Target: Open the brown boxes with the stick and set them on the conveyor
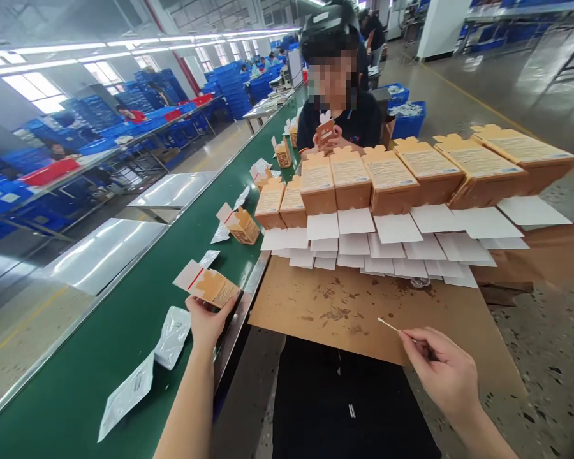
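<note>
My left hand (209, 319) grips the near end of an orange carton (216, 288) whose white flap with a red strip stands open, over the edge of the green belt (100, 319). In my right hand (440, 366) a thin cotton swab (387, 324) is pinched between thumb and fingers, its white tip pointing left above the brown cardboard sheet (310, 306). Stacked orange cartons (392, 178) with white flaps (399, 228) hanging toward me stand beyond the sheet.
Silvery packets (173, 336) and another open carton (243, 224) lie on the belt to the left. Across the stack, a person (339, 115) in dark clothes holds a small carton (325, 132). Blue bins (408, 118) stand behind.
</note>
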### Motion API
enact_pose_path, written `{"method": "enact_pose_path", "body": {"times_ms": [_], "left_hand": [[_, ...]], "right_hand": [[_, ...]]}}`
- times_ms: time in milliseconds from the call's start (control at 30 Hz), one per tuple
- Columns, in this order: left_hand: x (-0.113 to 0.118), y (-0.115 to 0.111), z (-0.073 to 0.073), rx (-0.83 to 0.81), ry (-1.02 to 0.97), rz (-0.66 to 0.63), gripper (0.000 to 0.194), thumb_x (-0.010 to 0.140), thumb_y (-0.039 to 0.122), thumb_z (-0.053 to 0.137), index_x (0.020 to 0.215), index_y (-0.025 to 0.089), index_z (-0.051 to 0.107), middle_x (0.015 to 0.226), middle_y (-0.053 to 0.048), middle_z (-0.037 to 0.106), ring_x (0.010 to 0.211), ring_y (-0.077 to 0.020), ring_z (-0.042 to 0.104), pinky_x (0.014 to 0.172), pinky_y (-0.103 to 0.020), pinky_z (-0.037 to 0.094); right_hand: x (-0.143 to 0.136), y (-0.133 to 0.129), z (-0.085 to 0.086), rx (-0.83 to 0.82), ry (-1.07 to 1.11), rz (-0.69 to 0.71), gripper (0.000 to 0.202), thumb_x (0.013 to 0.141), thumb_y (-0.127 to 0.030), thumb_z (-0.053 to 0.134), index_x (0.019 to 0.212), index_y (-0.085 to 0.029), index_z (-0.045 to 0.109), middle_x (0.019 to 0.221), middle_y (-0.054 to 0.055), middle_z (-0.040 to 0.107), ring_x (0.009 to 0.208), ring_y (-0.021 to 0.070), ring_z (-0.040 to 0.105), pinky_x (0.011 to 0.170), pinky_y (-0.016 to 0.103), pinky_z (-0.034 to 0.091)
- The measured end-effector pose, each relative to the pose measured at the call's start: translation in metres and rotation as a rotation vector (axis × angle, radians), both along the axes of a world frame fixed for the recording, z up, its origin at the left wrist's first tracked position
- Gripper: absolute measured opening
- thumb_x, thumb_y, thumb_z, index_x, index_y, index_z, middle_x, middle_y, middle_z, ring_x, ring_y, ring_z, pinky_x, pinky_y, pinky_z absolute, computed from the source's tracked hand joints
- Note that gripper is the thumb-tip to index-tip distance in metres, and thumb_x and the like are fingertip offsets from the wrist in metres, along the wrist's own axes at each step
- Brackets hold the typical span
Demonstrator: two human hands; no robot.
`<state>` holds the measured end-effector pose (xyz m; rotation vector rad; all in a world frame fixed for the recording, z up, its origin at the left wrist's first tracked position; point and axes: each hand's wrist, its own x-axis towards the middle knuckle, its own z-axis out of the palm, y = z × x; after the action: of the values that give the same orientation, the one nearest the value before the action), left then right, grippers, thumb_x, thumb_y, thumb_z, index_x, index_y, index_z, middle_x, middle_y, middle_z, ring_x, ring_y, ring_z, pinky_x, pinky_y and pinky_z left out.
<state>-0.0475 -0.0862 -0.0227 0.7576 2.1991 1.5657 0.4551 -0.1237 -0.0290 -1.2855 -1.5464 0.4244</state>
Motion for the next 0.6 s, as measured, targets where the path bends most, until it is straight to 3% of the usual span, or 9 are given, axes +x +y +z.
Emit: {"method": "enact_pose_path", "body": {"times_ms": [100,233,300,333,433,533,600], "left_hand": [[-0.002,-0.003,-0.008,-0.008,0.063,0.002,0.098,0.05,0.03,0.115,0.124,0.031,0.051,0.135,-0.01,0.075,0.15,-0.0451,0.076,0.136,-0.072,0.056],[0.027,-0.025,-0.02,0.319,0.331,0.095,0.097,0.063,0.041,0.11,0.142,0.028,0.055,0.149,-0.014,0.071,0.158,-0.0425,0.071,0.143,-0.069,0.049],[0.041,-0.021,-0.008,0.522,0.427,0.056,0.078,0.076,0.046,0.104,0.139,0.027,0.061,0.142,-0.012,0.073,0.147,-0.0388,0.078,0.14,-0.067,0.053],[0.046,-0.011,0.005,0.596,0.425,0.002,0.066,0.084,0.048,0.1,0.136,0.027,0.064,0.138,-0.011,0.075,0.143,-0.0365,0.081,0.138,-0.065,0.056],[0.058,0.056,0.062,0.612,0.254,-0.183,0.043,0.097,0.05,0.088,0.13,0.026,0.074,0.134,-0.011,0.082,0.139,-0.0322,0.082,0.132,-0.056,0.06],[0.07,0.148,0.117,0.276,-0.012,-0.296,0.033,0.095,0.048,0.085,0.117,0.026,0.08,0.131,-0.012,0.087,0.14,-0.0316,0.082,0.124,-0.046,0.064],[0.08,0.196,0.135,0.083,-0.105,-0.351,0.031,0.091,0.051,0.089,0.106,0.025,0.081,0.117,-0.013,0.089,0.128,-0.0352,0.085,0.111,-0.046,0.069]], "right_hand": [[0.001,0.004,0.001,0.018,-0.02,-0.008,0.038,0.112,-0.048,0.081,0.08,-0.028,0.086,0.061,-0.001,0.07,0.048,0.0162,0.061,0.048,0.029,0.053],[0.016,0.002,0.004,0.007,-0.022,-0.085,0.041,0.11,-0.055,0.082,0.08,-0.029,0.087,0.065,0.001,0.075,0.049,0.0171,0.065,0.049,0.03,0.056],[0.025,0.001,0.006,-0.007,-0.022,-0.136,0.045,0.109,-0.062,0.083,0.078,-0.029,0.087,0.064,0.001,0.075,0.048,0.0176,0.065,0.048,0.03,0.057],[0.028,0.001,0.007,-0.015,-0.022,-0.16,0.047,0.108,-0.065,0.083,0.077,-0.03,0.088,0.063,0.001,0.075,0.047,0.0179,0.066,0.048,0.03,0.058],[0.03,0.004,0.011,-0.017,-0.007,-0.186,0.05,0.106,-0.07,0.085,0.075,-0.03,0.088,0.062,0.002,0.075,0.047,0.0186,0.066,0.047,0.03,0.059],[0.024,0.009,0.015,0.009,0.019,-0.152,0.05,0.106,-0.068,0.085,0.075,-0.029,0.089,0.063,0.003,0.076,0.048,0.0192,0.065,0.046,0.031,0.058],[0.021,0.009,0.016,0.018,0.029,-0.14,0.049,0.107,-0.066,0.085,0.076,-0.029,0.089,0.063,0.003,0.074,0.048,0.0194,0.064,0.046,0.032,0.057]]}}
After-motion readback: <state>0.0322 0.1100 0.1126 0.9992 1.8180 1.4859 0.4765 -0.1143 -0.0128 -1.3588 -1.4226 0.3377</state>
